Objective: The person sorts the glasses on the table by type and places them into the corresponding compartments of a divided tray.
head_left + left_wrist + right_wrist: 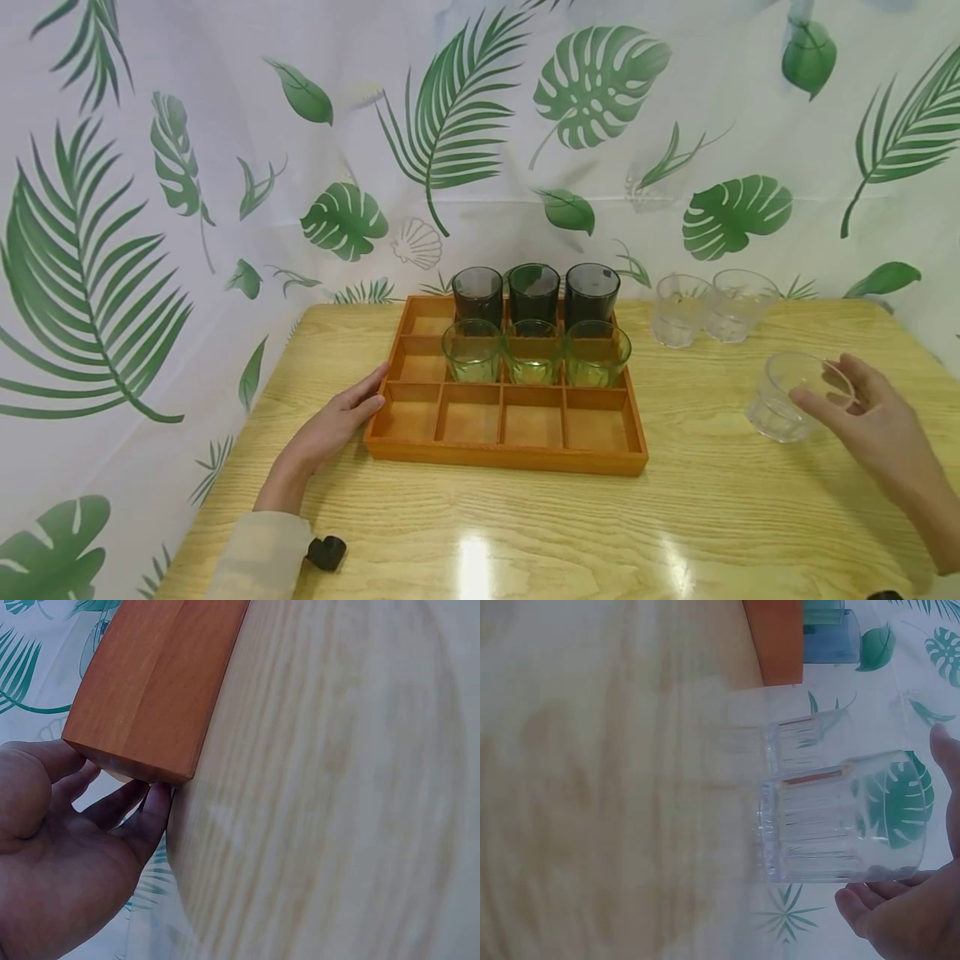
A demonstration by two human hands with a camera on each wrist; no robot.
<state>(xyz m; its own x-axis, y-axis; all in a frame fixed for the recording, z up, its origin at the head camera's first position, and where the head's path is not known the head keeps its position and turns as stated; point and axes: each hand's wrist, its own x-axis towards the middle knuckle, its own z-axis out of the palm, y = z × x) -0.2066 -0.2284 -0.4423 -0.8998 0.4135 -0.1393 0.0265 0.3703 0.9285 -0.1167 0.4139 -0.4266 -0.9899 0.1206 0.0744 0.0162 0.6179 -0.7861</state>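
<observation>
- Currently, the wooden tray [510,459], just right of the left hand [337,427], bears three dark glasses [534,292] in its far row and three green glasses [534,364] in its middle row.
- Outside it, one clear glass [840,821] stands within the right hand's [877,425] spread; two more clear glasses [738,310] stand beyond that hand, leftward. By count, six are placed, three remain.
- Right hand: wide about the rim, thumb seemingly above it; how firmly the fingers touch, I cannot tell.
- Left hand: fingertips touching the tray's side, gripping nothing.
- Materials: smooth orange-brown wood in square-cornered compartments; transparent, fluted, flaring tumbler under the right hand; glossy, pale-grained table [420,533].
</observation>
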